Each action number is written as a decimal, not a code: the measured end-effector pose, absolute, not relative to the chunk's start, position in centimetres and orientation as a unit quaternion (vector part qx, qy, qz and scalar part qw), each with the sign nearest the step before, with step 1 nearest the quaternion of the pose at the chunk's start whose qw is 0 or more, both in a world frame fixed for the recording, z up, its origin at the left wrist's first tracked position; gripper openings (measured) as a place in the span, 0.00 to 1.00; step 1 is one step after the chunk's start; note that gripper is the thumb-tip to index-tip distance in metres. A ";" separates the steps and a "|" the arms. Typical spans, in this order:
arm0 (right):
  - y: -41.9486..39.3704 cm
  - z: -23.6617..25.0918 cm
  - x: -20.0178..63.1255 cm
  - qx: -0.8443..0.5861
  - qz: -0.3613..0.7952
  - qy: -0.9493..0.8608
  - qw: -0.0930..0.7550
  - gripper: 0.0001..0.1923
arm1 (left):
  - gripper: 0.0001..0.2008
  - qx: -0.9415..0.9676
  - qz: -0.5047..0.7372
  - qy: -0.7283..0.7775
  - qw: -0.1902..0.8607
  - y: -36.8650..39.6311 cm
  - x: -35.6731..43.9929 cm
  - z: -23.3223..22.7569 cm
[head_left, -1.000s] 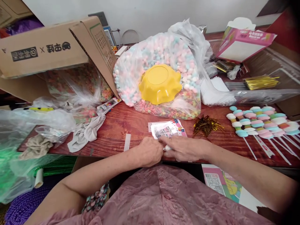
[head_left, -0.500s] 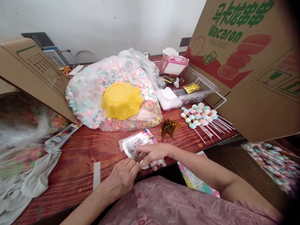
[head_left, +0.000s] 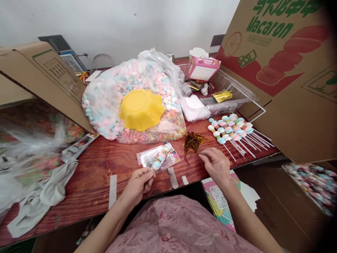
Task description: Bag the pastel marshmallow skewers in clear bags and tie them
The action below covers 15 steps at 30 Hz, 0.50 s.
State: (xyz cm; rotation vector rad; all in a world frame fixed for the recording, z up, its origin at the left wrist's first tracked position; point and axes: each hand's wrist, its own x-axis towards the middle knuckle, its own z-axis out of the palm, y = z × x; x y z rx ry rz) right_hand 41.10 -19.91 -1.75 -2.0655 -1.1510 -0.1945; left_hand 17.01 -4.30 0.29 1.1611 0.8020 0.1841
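My left hand [head_left: 138, 182] pinches the lower end of a bagged candy skewer [head_left: 160, 158] with pastel pink and blue pieces, which points up over a small stack of printed clear bags [head_left: 151, 159] on the red wooden table [head_left: 105, 162]. My right hand [head_left: 216, 164] reaches to the right, fingertips together at the edge of a bundle of gold twist ties [head_left: 193, 141]; whether it holds a tie I cannot tell. Several unwrapped pastel skewers [head_left: 231, 128] lie further right.
A big clear bag of pastel candies [head_left: 113, 95] with a yellow bowl [head_left: 141, 109] on it fills the table's middle. A clear tray [head_left: 223, 96] with gold ties and a pink carton [head_left: 202, 66] stands behind. Cardboard boxes flank left [head_left: 39, 73] and right [head_left: 286, 70]. Crumpled plastic [head_left: 31, 168] lies left.
My hands have come apart: the right hand left the bagged skewer and moved right to the gold twist ties. The left hand keeps the skewer. The view shifted slightly.
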 end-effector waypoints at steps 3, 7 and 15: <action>-20.1 -3.4 42.9 -0.846 -0.078 -0.459 0.261 0.07 | 0.17 0.435 0.090 0.360 0.820 -5.6 18.2 0.0; -19.1 -3.4 43.2 -0.839 -0.066 -0.504 0.197 0.10 | 0.16 0.398 0.085 0.317 0.857 -6.7 19.6 0.7; -20.1 -1.2 38.5 -0.730 -0.104 -0.621 0.265 0.10 | 0.13 0.357 0.086 0.251 0.896 -7.3 20.4 2.5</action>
